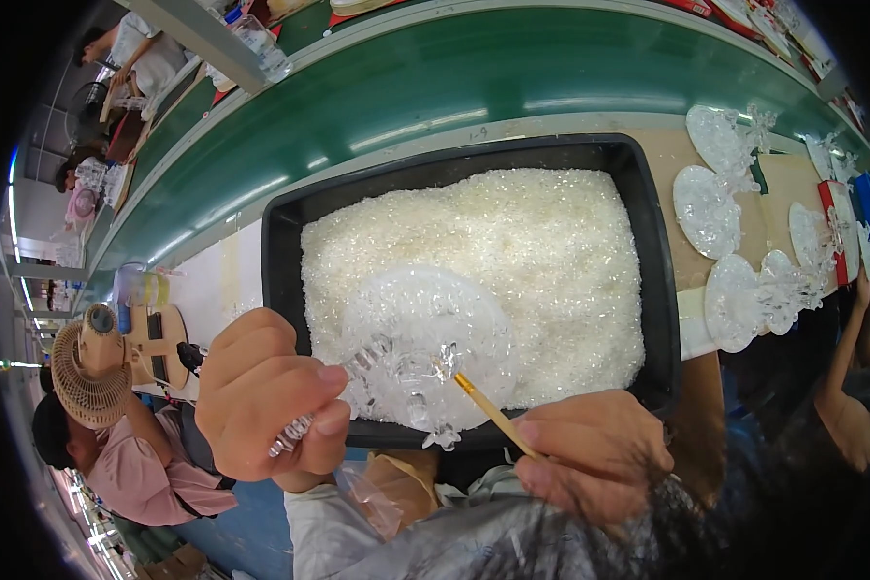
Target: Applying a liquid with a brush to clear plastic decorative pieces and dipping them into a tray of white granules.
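Observation:
My left hand (266, 396) grips the beaded handle of a clear, round plastic piece (425, 338), holding it over the near edge of a black tray (648, 222). The tray is filled with small clear crystal beads (532, 251). My right hand (594, 449) pinches a thin yellow stick (488, 411) whose tip touches the middle of the clear piece, near its small studded parts. Dark hair hides part of my right hand.
A green conveyor belt (435, 87) runs behind the tray. Several finished clear round pieces (735, 193) lie on the bench to the right, next to another person's arm (846, 387). A person in pink and a small fan (87, 367) are at left.

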Available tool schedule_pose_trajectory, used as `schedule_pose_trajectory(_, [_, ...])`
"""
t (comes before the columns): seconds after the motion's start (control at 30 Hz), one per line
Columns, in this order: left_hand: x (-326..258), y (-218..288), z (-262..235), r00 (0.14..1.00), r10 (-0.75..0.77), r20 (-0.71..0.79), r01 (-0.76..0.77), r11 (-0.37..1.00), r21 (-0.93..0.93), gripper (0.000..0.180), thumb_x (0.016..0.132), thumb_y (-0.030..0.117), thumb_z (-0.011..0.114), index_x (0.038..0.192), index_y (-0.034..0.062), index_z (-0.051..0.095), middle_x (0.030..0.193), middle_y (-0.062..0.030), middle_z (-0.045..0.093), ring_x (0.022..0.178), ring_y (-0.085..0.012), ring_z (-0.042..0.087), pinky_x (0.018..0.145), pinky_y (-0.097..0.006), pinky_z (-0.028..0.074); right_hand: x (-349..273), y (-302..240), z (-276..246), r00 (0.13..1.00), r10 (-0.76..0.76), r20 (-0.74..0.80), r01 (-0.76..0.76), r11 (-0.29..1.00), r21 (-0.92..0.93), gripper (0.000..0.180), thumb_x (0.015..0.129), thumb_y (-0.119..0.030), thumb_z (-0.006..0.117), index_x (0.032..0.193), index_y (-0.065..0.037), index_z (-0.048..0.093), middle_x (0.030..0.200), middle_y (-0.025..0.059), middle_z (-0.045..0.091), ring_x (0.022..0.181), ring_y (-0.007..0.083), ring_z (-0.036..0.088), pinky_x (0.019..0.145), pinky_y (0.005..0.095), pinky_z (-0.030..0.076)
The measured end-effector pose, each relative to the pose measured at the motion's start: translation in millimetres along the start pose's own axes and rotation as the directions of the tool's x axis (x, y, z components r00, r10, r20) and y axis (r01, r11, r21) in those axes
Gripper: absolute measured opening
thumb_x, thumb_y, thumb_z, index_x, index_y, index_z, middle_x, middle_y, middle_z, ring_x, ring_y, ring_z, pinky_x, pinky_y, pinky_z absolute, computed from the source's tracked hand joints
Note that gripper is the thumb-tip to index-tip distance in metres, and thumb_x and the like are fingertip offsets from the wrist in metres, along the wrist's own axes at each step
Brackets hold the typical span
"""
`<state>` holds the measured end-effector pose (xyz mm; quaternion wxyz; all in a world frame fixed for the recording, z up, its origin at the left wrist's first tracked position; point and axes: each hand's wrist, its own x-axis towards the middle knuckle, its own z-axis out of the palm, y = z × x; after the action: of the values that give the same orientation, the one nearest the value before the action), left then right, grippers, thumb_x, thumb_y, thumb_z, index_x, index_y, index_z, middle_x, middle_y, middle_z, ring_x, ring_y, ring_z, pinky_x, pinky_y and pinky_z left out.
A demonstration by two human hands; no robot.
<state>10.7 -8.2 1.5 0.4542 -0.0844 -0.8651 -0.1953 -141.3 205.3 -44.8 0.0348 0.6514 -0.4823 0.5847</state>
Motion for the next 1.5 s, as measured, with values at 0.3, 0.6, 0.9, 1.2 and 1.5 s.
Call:
schedule_pose_trajectory(0.3, [-1,-4,0,0.999,0.045,0.023,-0.045,0.999,-0.015,0.015,0.079,0.006,0.069,0.083,-0.0057,0.061,0.055,-0.0083,0.055,0.043,-0.0186,0.04,0.042,-0.032,0.031,-5,1,2,1.0,0.029,0.005,-0.029,0.999,0.041,0.025,0.074,-0.001,0.077,0.096,0.0,0.068,0.094,0.0175,0.068,0.074,0.0293,0.071,0.059,0.0347,0.059])
schedule_pose_trajectory(0.6, [5,-4,2,0.999,0.049,0.013,-0.048,0.998,-0.031,0.014,0.077,0.004,0.069,0.084,-0.0059,0.062,0.056,-0.0077,0.055,0.042,-0.0179,0.04,0.043,-0.031,0.029,7,-2,-6,0.996,0.07,0.05,-0.072,0.997,0.038,0.027,0.072,0.001,0.078,0.097,0.001,0.068,0.092,0.018,0.069,0.072,0.0297,0.071,0.059,0.0352,0.059])
schedule_pose_trajectory(0.9, [4,-4,4,0.999,0.038,-0.002,-0.038,0.999,-0.009,0.015,0.078,0.007,0.071,0.082,-0.0052,0.062,0.056,-0.0074,0.056,0.043,-0.0175,0.039,0.043,-0.03,0.028,5,1,-1,0.999,0.048,-0.001,-0.048,0.999,0.026,0.028,0.065,0.001,0.082,0.089,0.001,0.067,0.089,0.0194,0.071,0.068,0.0287,0.072,0.058,0.0334,0.058])
schedule_pose_trajectory(1.2, [0,-6,11,0.996,0.027,-0.08,-0.025,0.999,0.032,0.022,0.082,0.015,0.073,0.082,-0.0045,0.063,0.057,-0.008,0.055,0.045,-0.0203,0.041,0.045,-0.032,0.032,-3,1,-10,0.999,0.029,-0.022,-0.027,0.996,0.086,0.028,0.075,-0.001,0.078,0.099,0.002,0.065,0.098,0.0236,0.069,0.071,0.0278,0.072,0.058,0.0314,0.057])
schedule_pose_trajectory(1.5, [-6,-33,6,0.994,-0.053,-0.094,0.034,0.98,-0.195,0.031,0.095,0.032,0.063,0.091,0.0011,0.061,0.081,-0.0139,0.065,0.07,-0.0263,0.055,0.063,-0.039,0.044,-12,-13,-4,0.834,0.449,-0.32,-0.214,0.798,0.564,0.026,0.092,-0.016,0.066,0.105,0.001,0.05,0.095,0.0221,0.06,0.066,0.0269,0.067,0.053,0.0352,0.059])
